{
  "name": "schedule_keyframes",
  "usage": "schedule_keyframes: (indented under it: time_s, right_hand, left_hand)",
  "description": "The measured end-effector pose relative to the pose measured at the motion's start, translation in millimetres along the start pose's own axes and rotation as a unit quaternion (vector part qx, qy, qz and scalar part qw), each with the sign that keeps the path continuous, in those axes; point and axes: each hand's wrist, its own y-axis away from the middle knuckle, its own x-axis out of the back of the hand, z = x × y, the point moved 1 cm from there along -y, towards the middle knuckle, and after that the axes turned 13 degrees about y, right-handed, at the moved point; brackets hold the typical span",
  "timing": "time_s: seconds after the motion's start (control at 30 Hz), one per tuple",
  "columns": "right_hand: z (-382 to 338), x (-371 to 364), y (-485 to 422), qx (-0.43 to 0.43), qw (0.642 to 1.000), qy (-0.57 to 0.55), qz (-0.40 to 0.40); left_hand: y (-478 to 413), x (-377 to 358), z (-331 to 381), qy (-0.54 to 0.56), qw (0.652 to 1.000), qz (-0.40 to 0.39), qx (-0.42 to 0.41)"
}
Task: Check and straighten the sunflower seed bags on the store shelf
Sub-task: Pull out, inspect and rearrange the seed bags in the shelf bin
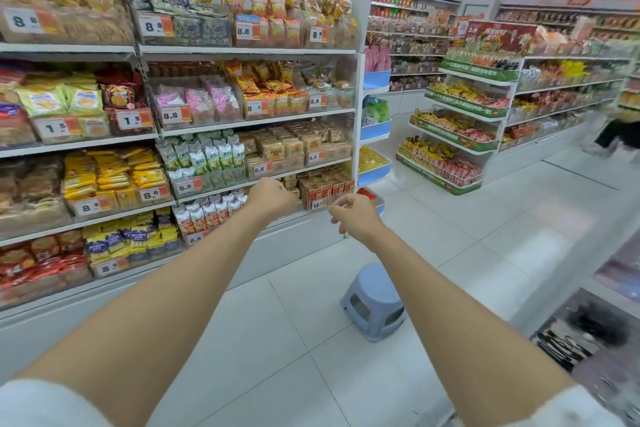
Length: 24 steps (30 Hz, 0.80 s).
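Here the left hand [272, 196] is by the shelf [256, 121], its grip impossible to tell. The right hand [353, 215] hangs loosely curled, empty.

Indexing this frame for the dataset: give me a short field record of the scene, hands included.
setting: store aisle, stocked shelves on the left
left hand: stretched toward the low shelf end, fingers curled away from camera; grip not visible
right hand: beside it, fingers loosely curled, nothing seen in it
nearest stock: white-and-red bags left of the left hand, brown boxes behind it
floor: blue stool below the right arm
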Motion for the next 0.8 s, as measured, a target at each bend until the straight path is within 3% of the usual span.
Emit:
schedule_keyframes:
  time_s: [0.33,0.8]
  right_hand:
    - [30,-1,-143,-0.038,0.999,0.017,0.001]
    - [105,44,-327,-0.087,0.996,-0.019,-0.01]
  left_hand:
    - [-153,-46,-6,-0.01,0.999,-0.015,0.03]
    - [-323,-176,44,-0.04,0.996,-0.06,0.058]
